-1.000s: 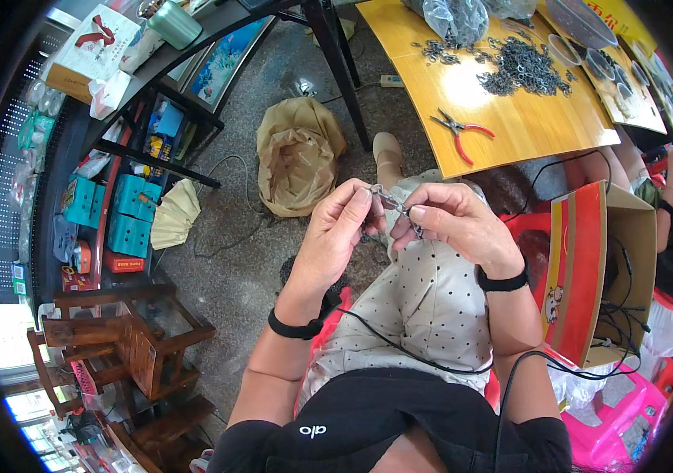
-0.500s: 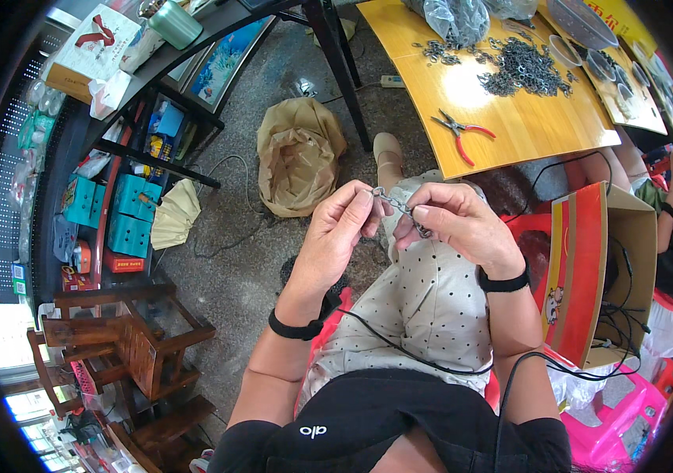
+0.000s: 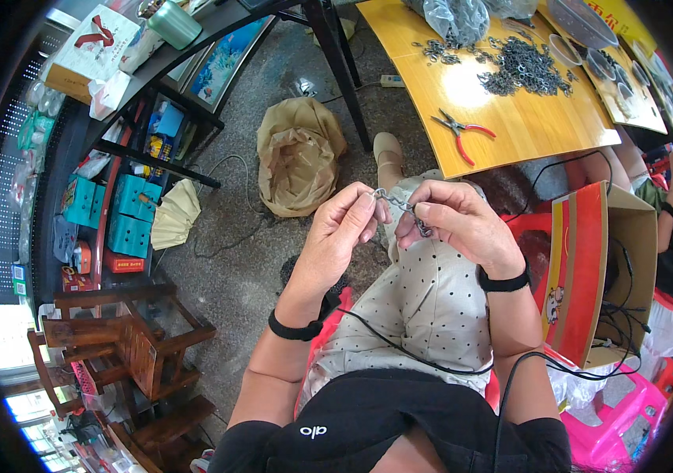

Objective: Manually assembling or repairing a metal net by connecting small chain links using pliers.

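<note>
At frame centre, both hands pinched a short metal chain (image 3: 401, 206), left hand (image 3: 344, 232) steadying one end. The right hand (image 3: 459, 225) fingers gripped the other, keeping links taut for working.

Upper right, a yellow wooden bench (image 3: 541, 130) carries red-handled pliers (image 3: 462, 132) and a heap of dark metal links (image 3: 524, 69). A tan sack (image 3: 299, 158) slumps on the floor at top centre. Wooden stools (image 3: 128, 347) stand lower left.
</note>
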A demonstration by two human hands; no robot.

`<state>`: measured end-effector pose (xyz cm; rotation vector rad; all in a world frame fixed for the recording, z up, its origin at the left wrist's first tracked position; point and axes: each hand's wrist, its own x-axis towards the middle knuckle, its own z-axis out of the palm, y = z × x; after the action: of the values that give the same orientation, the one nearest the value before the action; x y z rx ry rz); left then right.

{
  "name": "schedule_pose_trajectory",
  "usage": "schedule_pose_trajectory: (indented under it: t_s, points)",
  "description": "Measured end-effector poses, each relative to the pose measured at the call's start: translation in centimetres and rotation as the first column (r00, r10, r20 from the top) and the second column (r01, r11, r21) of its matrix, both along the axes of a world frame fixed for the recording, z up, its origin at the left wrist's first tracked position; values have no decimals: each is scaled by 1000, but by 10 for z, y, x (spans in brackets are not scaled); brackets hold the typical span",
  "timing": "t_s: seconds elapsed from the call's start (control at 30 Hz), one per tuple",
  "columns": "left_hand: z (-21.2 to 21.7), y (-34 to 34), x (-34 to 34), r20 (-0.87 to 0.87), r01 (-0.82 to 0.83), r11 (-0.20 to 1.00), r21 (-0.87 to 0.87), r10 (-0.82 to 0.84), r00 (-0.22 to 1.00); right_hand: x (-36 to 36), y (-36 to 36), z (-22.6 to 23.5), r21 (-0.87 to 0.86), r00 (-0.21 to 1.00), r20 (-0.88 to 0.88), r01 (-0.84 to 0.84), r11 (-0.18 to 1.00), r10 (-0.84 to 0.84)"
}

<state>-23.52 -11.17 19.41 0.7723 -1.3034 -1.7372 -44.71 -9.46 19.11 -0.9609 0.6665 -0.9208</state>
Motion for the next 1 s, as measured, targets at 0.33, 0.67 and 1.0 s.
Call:
schedule_pose_trajectory:
  t_s: [0.33,0.67,1.0]
  points:
    - [6,3,0,157,71,997,6,-72,985,14,3,4,-213,994,-57,81,974,-95]
    - [13,10,-11,395,81,986,-143,-18,919,16,6,4,-442,908,-265,186,877,-326]
    - [27,16,-20,503,11,773,-634,403,764,18,11,11,-526,755,-410,263,809,-512]
